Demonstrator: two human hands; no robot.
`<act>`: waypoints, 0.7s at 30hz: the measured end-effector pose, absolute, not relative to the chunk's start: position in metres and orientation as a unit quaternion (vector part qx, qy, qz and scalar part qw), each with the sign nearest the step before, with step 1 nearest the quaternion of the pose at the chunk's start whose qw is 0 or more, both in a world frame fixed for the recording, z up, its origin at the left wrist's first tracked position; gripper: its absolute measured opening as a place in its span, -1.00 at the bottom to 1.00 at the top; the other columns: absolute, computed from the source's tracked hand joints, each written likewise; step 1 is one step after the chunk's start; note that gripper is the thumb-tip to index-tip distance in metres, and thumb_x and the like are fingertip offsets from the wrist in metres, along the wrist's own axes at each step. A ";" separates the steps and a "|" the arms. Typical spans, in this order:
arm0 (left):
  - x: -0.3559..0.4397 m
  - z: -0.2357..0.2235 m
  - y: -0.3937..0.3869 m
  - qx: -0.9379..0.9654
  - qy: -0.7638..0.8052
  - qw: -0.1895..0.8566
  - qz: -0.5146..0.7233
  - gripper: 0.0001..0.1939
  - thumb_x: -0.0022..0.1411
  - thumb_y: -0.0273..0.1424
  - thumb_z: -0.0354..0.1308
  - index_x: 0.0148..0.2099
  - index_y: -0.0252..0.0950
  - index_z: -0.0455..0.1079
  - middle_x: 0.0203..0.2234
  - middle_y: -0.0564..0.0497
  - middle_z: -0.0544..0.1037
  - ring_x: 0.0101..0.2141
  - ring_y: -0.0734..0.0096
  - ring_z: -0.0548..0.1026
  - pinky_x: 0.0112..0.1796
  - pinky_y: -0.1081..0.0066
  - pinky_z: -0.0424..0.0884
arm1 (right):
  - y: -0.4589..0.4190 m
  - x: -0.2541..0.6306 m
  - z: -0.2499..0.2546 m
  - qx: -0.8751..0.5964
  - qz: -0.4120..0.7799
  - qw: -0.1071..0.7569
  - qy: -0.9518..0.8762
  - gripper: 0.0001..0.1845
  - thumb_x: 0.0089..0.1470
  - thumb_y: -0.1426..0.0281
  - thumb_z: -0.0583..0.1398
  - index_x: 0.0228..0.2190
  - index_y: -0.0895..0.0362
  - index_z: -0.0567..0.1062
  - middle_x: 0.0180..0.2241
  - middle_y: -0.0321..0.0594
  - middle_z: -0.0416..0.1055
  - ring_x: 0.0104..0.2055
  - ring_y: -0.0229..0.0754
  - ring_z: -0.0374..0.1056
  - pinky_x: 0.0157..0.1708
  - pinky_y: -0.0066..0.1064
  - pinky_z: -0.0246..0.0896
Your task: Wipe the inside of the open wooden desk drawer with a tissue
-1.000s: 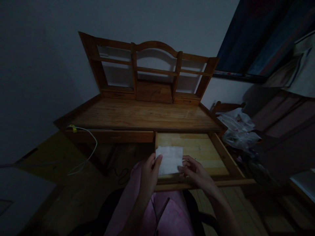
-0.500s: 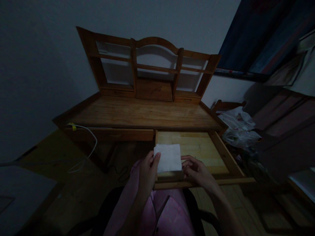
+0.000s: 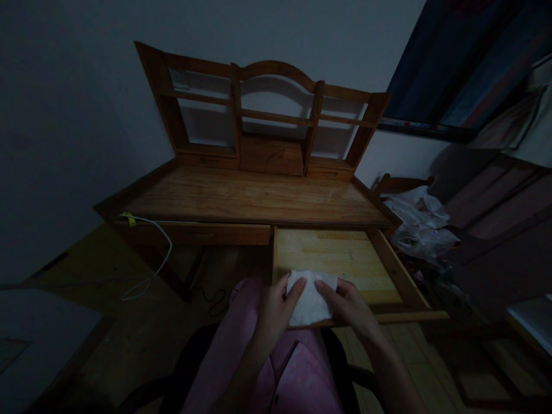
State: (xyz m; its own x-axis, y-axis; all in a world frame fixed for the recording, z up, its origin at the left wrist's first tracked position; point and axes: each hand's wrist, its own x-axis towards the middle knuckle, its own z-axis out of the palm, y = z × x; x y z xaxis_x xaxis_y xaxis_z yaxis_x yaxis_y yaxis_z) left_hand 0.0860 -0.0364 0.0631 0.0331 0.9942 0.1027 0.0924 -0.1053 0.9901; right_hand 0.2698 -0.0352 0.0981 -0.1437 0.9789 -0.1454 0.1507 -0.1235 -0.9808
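Observation:
A folded white cloth (image 3: 311, 302), perhaps a paper tissue, is held between my two hands over the front of a pulled-out wooden drawer (image 3: 328, 247). My left hand (image 3: 278, 305) grips its left side, thumb on top and fingers beneath. On the right side, my right hand (image 3: 347, 302) pinches the cloth the same way, its thumb on the upper face. Both sets of fingertips under the cloth are hidden. The drawer's light wooden bottom shows behind the cloth, with a few small dark marks.
The wooden desk (image 3: 250, 192) carries a shelf unit (image 3: 271, 118) along its back. A white cable (image 3: 166, 253) with a yellow tag hangs over the left front edge. Plastic bags (image 3: 418, 213) lie on a chair to the right. The closed left drawer (image 3: 215, 234) sits beside the open one.
My right hand has closed on the cloth's right side; before, it was at the edge with fingers loosely curled. The cloth has moved down and to the right, nearer my lap.

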 end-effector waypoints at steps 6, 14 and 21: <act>0.085 0.068 -0.036 0.551 0.516 0.423 0.501 -0.50 0.39 0.01 0.05 -0.20 -0.36 0.49 -0.36 -0.06 0.56 -0.35 0.35 0.49 -0.33 0.47 0.31 | -0.038 0.263 0.101 -0.532 0.527 0.393 -0.534 -0.31 0.01 -0.20 0.28 -0.38 0.24 0.54 -0.41 -0.13 0.43 -0.38 -0.20 0.27 -0.41 -0.42 0.18; 0.084 0.067 -0.037 0.549 0.546 0.389 0.499 -0.46 0.45 0.02 -0.05 -0.16 -0.34 0.49 -0.36 -0.04 0.57 -0.36 0.39 0.50 -0.35 0.48 0.26 | -0.036 0.260 0.092 -0.537 0.507 0.444 -0.507 -0.35 0.08 -0.17 0.25 -0.42 0.23 0.43 -0.45 -0.21 0.33 -0.41 -0.26 0.18 -0.44 -0.46 0.07; 0.081 0.072 -0.037 0.565 0.562 0.342 0.498 -0.49 0.44 -0.02 -0.03 -0.33 -0.33 0.42 -0.53 0.03 0.45 -0.50 0.45 0.39 -0.45 0.49 0.17 | -0.037 0.258 0.092 -0.542 0.516 0.436 -0.500 -0.34 0.10 -0.17 0.24 -0.39 0.25 0.44 -0.45 -0.22 0.31 -0.43 -0.29 0.14 -0.48 -0.48 0.04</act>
State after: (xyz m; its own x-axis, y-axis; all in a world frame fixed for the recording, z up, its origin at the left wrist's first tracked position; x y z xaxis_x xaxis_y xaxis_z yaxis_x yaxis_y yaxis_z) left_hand 0.0809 -0.0372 0.0722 -0.1285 0.9757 0.1777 0.2943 -0.1336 0.9463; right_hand 0.2581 -0.0373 0.0916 -0.0328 0.9919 -0.1226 0.0911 -0.1192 -0.9887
